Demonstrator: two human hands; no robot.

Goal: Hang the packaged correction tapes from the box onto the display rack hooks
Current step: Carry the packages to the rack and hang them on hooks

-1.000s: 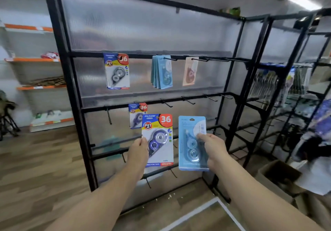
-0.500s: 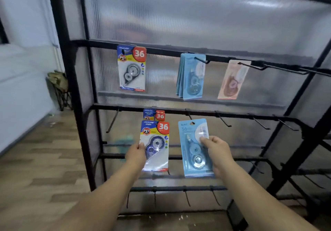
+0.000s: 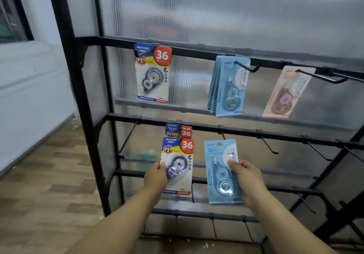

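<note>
In the head view, we face the black display rack (image 3: 86,116), both arms stretched toward its lower rails. Our left hand (image 3: 156,176) has its grip pinched on the left edge of a yellow-and-blue pack (image 3: 178,165) marked 36, held upright with its long axis vertical. Directly above it, almost touching its top edge, two matching packs (image 3: 180,131) already hang from a hook on the second rail (image 3: 246,131). Our right hand (image 3: 249,179) pinches a pale blue pack (image 3: 221,172) by its right edge, thumb on the front face; this one is also upright, tipped slightly to the left at the top.

The relation that matters, we judge, is vertical: each pack's hanging hole sits at its top, and the hooks lie above and a little beyond the hands. The left pack is nearest its goal, lined up under the hook that carries its twins. The blue pack sits just below a bare hook (image 3: 223,134) on the same rail, while its matching blue bundle (image 3: 226,88) hangs on the top rail, well above. A pink pack (image 3: 285,94) hangs farther right and another yellow-and-blue hung pack (image 3: 152,74) at the upper left. The box is not in view.
</note>
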